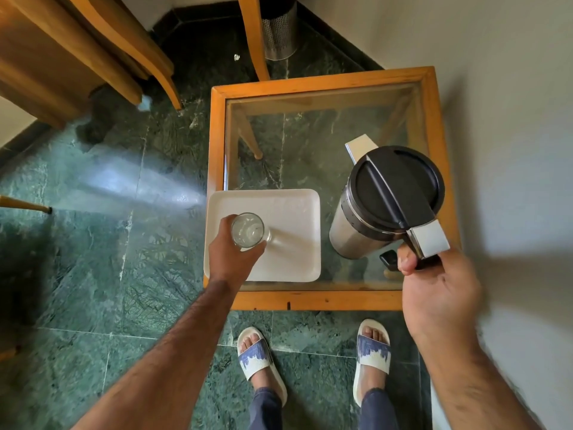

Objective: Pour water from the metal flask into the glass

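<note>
A clear drinking glass (248, 230) is held upright over the left part of a white square tray (291, 262); my left hand (231, 256) wraps around it from below and the left. The metal flask (350, 225), steel-bodied with a black lid and a silver spout pointing away from me, stands or hovers upright over the right side of the glass-topped table. My right hand (440, 290) grips its handle at the near side. Whether the glass holds water is unclear.
The low table has an orange wooden frame (310, 301) and sits against a white wall on the right. A perforated metal bin (279, 29) stands beyond it. Wooden chair legs (148, 57) are at the upper left. My sandalled feet (260, 361) are on the green marble floor.
</note>
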Action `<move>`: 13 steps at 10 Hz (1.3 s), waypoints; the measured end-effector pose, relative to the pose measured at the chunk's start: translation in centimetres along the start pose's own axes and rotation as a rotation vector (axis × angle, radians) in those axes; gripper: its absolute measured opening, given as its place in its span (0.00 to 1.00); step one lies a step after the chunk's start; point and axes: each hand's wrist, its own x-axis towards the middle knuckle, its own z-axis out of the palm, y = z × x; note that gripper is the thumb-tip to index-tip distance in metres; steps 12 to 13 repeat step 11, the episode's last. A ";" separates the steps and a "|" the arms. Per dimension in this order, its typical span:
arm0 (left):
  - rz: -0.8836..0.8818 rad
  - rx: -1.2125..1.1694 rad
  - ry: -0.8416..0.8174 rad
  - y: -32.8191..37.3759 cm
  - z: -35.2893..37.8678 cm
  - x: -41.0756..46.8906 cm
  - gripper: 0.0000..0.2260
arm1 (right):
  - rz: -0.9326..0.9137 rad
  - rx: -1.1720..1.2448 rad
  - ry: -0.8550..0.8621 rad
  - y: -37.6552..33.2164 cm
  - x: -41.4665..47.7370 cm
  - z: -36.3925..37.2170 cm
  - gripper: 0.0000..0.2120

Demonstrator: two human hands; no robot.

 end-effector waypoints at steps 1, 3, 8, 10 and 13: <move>-0.003 0.001 0.002 -0.6 0.3 0.0 0.30 | -0.064 -0.073 -0.045 0.2 0.1 0.0 0.16; -0.031 -0.033 0.020 -1.2 0.9 0.0 0.29 | -0.070 0.028 -0.086 1.0 0.7 0.1 0.23; -0.041 0.042 0.000 -1.3 0.7 -0.2 0.30 | -0.095 -0.035 -0.080 3.0 -1.0 -0.6 0.24; 0.056 0.165 -0.065 0.3 -1.1 -1.6 0.50 | -0.129 0.001 0.049 1.0 -1.1 0.0 0.13; 0.199 0.286 -0.017 2.7 -3.9 -2.6 0.48 | -0.299 -0.383 0.115 -3.2 -0.8 0.3 0.26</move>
